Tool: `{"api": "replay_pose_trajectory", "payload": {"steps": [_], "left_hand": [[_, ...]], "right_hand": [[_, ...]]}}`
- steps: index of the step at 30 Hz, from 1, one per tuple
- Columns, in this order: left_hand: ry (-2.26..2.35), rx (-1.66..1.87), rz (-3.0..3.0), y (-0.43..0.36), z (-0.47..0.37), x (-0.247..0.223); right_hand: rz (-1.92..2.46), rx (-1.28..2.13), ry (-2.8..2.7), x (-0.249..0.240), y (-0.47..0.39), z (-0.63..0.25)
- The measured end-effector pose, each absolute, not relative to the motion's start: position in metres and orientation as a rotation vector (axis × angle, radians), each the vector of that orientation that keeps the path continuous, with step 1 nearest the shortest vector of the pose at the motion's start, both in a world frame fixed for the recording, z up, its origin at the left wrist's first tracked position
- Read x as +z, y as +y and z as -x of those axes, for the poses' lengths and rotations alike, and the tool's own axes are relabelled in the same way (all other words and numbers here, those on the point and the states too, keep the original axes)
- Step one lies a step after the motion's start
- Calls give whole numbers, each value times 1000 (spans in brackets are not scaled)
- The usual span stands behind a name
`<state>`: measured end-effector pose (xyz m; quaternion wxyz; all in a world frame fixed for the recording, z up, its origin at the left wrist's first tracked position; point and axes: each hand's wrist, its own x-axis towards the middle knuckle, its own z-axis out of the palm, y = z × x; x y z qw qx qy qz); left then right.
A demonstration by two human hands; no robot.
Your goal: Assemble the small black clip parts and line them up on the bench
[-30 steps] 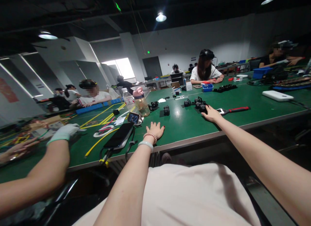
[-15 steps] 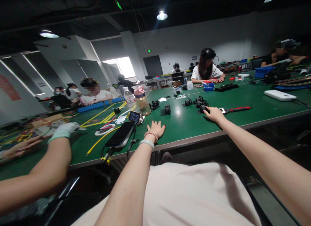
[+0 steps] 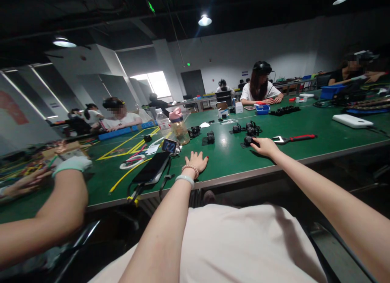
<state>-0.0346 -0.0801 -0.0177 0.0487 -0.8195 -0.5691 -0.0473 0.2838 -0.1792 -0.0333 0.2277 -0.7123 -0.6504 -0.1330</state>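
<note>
My left hand [image 3: 196, 162] lies flat on the green table [image 3: 219, 165], fingers spread and holding nothing. My right hand [image 3: 263, 147] is closed on a small black part with thin prongs [image 3: 247, 141], low over the tabletop or resting on it; I cannot tell which. Just behind it sit similar black parts [image 3: 252, 128], and one more black part [image 3: 209, 138] stands alone between my hands. To the right of my right hand lies an adjustable wrench [image 3: 297, 139] with a red and black handle.
Left of my left hand are a phone [image 3: 151, 169], a small clock-like display [image 3: 169, 146] and a pink-lided bottle [image 3: 179, 126]. A co-worker's gloved hand [image 3: 73, 164] works at far left. A white power bank [image 3: 352, 121] and a blue bin [image 3: 262, 109] stand to the right.
My right hand has drawn the black part slightly left and toward me, away from the others. My left hand has stayed put. The co-worker's gloved hand has shifted left.
</note>
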Motion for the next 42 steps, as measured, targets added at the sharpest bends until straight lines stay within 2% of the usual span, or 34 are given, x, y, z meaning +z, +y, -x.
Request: {"api": "replay_pose_trajectory", "payload": {"steps": [10, 23, 28, 38, 42], "left_hand": [[-1665, -178, 2499, -88, 30, -11], [-1042, -588, 2764, -129, -11, 13], [-887, -584, 2876, -135, -18, 12], [-940, -586, 2931, -132, -15, 15], [-1007, -548, 2960, -132, -16, 21]], "right_hand": [[1792, -299, -1933, -21, -194, -217], [1676, -188, -1988, -14, -204, -192], [1540, -163, -2019, -17, -207, -174], [1229, 87, -1880, -21, -193, -174], [1176, 325, -1798, -26, -174, -183]]}}
